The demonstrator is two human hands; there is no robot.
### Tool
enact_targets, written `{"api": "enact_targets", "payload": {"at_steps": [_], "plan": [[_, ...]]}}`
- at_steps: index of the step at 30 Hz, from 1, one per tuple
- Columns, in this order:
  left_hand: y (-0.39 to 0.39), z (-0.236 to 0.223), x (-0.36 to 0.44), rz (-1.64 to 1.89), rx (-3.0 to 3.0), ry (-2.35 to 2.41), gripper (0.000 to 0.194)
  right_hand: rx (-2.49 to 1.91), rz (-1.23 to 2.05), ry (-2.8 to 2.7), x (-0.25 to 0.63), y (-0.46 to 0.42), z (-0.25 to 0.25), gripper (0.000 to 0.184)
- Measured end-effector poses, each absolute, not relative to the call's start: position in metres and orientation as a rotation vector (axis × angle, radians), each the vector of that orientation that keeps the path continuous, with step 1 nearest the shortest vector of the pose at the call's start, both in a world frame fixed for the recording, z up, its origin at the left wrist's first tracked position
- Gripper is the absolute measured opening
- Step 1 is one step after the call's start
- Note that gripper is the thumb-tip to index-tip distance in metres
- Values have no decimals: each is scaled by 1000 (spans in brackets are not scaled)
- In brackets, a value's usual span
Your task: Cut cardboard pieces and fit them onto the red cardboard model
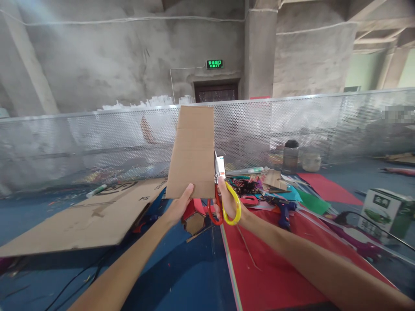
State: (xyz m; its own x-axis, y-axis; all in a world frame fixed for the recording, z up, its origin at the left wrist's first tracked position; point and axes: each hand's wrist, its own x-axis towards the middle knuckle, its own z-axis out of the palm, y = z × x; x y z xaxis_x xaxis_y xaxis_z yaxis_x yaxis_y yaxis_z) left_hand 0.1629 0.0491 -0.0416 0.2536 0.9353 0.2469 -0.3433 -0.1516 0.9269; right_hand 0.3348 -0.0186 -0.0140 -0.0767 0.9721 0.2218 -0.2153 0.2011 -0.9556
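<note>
A person's left hand (pixel 180 207) is grasping the lower edge of a tall, rectangular panel of plain brown cardboard (pixel 195 151), the thumb pressing on its near face, while the right hand (pixel 228 202) is gripping a pair of metal-bladed scissors with one red and one yellow loop handle (pixel 239 209). The panel is standing almost upright in mid-air over the blue tabletop (pixel 175 276), probably held at its bottom so that its right edge is lying open to the scissors. The blades are pointing upward along that edge; whether they are biting into the card, one cannot tell. Raising both above the surface is likely giving the hands room over the clutter.

Beneath the panel, a hexagonal red-and-brown cardboard form (pixel 194 223) is sitting on the tabletop. A large, flat sheet of printed brown cardboard (pixel 106 224) is spreading toward the left edge, seemingly set aside from the hands. On the right, a blue glue gun (pixel 284 214) is resting at the far edge of a large red sheet (pixel 275 263), apparently within easy reach. A dark-lidded, see-through bottle (pixel 291 157) is standing farther back, before a perforated metal screen (pixel 246 129).
</note>
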Motion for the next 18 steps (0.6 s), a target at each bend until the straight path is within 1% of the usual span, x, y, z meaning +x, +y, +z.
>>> {"api": "enact_targets", "payload": {"at_steps": [4, 12, 18], "plan": [[51, -43, 163, 1266, 1207, 634, 50, -887, 1194, -1192, 334, -20, -13, 67], [52, -43, 165, 1306, 1193, 557, 55, -895, 1258, -1151, 331, -12, -19, 73], [47, -29, 170, 1404, 1081, 400, 52, -723, 1251, -1065, 339, -10, -14, 69]]}}
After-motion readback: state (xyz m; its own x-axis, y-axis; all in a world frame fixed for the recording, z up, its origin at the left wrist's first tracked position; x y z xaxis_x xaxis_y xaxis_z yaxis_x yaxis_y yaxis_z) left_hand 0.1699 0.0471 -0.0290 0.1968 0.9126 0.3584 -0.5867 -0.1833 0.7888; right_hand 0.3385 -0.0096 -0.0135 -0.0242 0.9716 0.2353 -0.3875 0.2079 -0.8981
